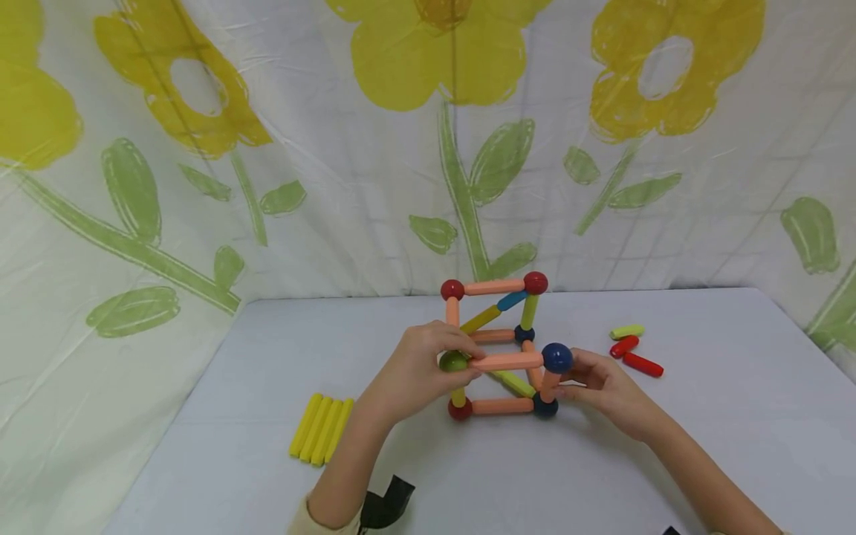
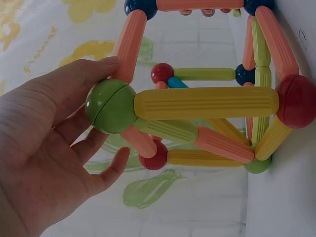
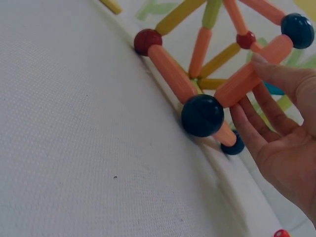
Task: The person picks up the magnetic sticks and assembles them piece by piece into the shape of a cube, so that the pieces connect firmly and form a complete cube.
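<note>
A cube-like frame of magnetic building rods and balls stands on the table between both hands. My left hand (image 1: 428, 364) grips its near upper left corner, fingers about the green ball (image 2: 111, 106) and the end of the orange top rod (image 1: 507, 362). Below that ball a yellow rod (image 2: 207, 103) runs down to a red ball (image 2: 298, 101). My right hand (image 3: 291, 113) pinches the upright orange rod (image 3: 254, 71) between thumb and fingers. That rod joins an upper dark blue ball (image 3: 297, 30) to a lower one (image 3: 202, 115). Diagonal rods cross inside the frame.
Several yellow rods (image 1: 321, 429) lie side by side to the left. On the right, two red rods (image 1: 643, 365) and a yellow-green rod (image 1: 627, 331) lie loose. A flower-printed curtain (image 1: 354, 223) hangs behind the white table (image 1: 254, 371).
</note>
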Demonstrator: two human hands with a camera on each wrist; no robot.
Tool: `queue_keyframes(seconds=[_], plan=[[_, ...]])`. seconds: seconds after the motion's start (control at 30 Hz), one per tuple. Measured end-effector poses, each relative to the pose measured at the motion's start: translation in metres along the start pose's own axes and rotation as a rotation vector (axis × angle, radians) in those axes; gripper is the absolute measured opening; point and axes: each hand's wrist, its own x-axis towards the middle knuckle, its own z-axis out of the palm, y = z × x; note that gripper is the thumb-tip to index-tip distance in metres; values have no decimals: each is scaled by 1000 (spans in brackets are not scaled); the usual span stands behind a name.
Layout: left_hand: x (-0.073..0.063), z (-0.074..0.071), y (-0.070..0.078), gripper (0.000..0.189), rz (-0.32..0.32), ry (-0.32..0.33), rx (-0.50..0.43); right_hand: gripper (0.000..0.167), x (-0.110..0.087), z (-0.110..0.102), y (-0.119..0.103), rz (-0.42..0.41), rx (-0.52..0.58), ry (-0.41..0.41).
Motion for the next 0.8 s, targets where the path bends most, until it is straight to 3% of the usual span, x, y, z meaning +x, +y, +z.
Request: queue_keyframes(seconds=[0.47,0.8], plan=[[-1,-4,-3,23,-10,-20,-52,35,1,2,-1,-11,-7,-1],[-2,-9,-15,26,-12,47,-30,34,3,17,-2,45,14,79]])
